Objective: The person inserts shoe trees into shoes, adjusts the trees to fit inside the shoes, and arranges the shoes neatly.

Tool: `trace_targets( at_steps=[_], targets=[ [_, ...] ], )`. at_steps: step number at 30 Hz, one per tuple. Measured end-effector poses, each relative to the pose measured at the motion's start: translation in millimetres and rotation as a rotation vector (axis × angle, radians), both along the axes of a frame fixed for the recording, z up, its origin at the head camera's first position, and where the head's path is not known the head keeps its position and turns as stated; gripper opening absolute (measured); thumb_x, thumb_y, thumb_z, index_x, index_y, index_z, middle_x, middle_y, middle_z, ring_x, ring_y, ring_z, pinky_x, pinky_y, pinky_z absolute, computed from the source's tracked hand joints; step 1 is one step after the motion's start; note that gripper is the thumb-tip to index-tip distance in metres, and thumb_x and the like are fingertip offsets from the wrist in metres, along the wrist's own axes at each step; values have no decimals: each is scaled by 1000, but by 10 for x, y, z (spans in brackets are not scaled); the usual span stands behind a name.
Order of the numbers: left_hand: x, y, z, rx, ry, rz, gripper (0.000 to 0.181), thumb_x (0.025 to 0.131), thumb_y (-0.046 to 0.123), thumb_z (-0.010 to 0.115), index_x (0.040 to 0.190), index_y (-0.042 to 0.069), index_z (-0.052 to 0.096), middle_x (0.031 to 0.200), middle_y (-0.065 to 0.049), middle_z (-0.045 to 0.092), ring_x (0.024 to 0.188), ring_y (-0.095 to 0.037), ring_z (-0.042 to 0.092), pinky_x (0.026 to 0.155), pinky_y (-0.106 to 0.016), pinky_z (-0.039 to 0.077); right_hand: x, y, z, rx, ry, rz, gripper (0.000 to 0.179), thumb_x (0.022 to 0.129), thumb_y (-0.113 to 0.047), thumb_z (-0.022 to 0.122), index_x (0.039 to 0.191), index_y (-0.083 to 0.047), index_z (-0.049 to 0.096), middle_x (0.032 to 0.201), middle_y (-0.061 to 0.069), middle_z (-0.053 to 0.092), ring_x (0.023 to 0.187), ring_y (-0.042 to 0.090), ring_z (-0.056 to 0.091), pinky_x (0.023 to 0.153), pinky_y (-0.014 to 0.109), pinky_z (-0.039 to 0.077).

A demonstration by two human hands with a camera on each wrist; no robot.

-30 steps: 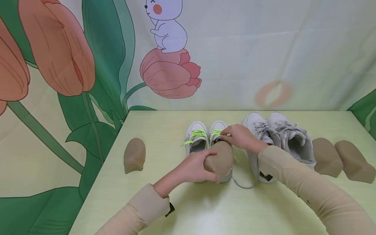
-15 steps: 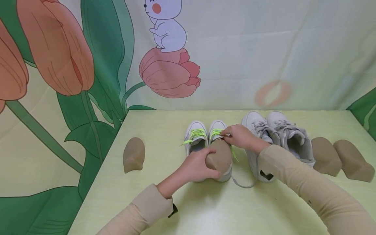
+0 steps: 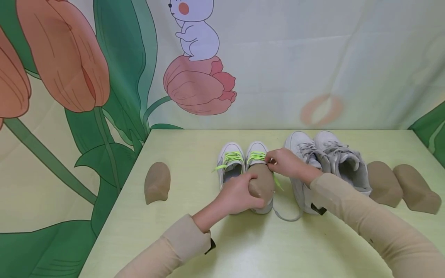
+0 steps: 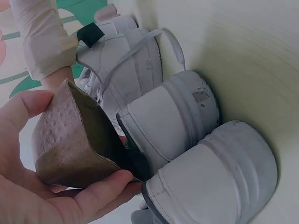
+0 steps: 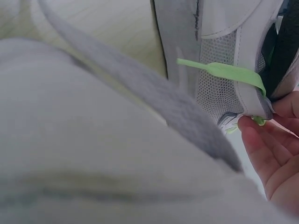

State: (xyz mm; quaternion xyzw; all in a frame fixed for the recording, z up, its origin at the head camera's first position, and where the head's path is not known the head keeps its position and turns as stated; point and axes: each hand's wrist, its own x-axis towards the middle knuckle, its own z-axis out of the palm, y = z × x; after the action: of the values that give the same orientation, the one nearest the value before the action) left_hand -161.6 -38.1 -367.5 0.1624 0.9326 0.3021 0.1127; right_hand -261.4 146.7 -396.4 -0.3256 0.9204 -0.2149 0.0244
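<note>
My left hand (image 3: 240, 195) grips a brown moulded shoe insert (image 3: 262, 179) between thumb and fingers. The insert's front end lies in the opening of the right-hand small white sneaker (image 3: 257, 148); its hollow back (image 4: 77, 144) sticks out over the heel in the left wrist view. My right hand (image 3: 285, 163) pinches the sneaker's upper at the edge of the opening, beside the neon green lace (image 5: 236, 73). The matching sneaker (image 3: 231, 149) stands directly to the left, its inside partly visible. The insert's tip is hidden inside the shoe.
A larger pair of grey-white sneakers (image 3: 351, 170) stands to the right, under my right forearm, with a loose grey lace (image 3: 288, 220) trailing on the table (image 3: 250, 247). Two more brown inserts (image 3: 384, 184) lie at the far right, another insert (image 3: 157, 182) at the left.
The insert has shifted slightly forward and now lies lower in the sneaker, my left hand moving with it. My right hand's fingers have moved slightly rightward along the opening's edge.
</note>
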Motion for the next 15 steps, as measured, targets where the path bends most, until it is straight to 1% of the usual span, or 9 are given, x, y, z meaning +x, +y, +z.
trace_targets(
  at_steps=[4,7,12,15],
  targets=[
    [-7,21,-8,-17,15,-5,67,65,34,68,124,11,47,113,-5,59,97,-19,56,78,-32,44,6,5,-12,-5,6,2,7,80,-5,56,81,-5,64,82,7,66,78,21,63,68,32,49],
    [-1,29,-29,-11,25,2,68,65,37,70,123,10,47,114,-5,58,99,-20,56,80,-32,44,9,3,-16,-5,2,-4,8,81,-6,56,81,-6,64,83,7,66,79,20,63,68,32,49],
    [19,20,-100,51,43,22,76,64,44,72,126,10,44,122,-5,54,105,-19,54,84,-33,44,8,-1,-26,-9,7,-14,8,80,-6,56,81,-6,64,81,6,66,77,20,62,68,33,49],
    [32,19,-163,82,76,28,79,65,44,72,130,14,39,127,-5,49,107,-20,52,85,-36,43,10,1,-31,-10,20,-20,8,80,-5,56,80,-7,63,80,5,65,76,19,61,68,33,49]
  ],
)
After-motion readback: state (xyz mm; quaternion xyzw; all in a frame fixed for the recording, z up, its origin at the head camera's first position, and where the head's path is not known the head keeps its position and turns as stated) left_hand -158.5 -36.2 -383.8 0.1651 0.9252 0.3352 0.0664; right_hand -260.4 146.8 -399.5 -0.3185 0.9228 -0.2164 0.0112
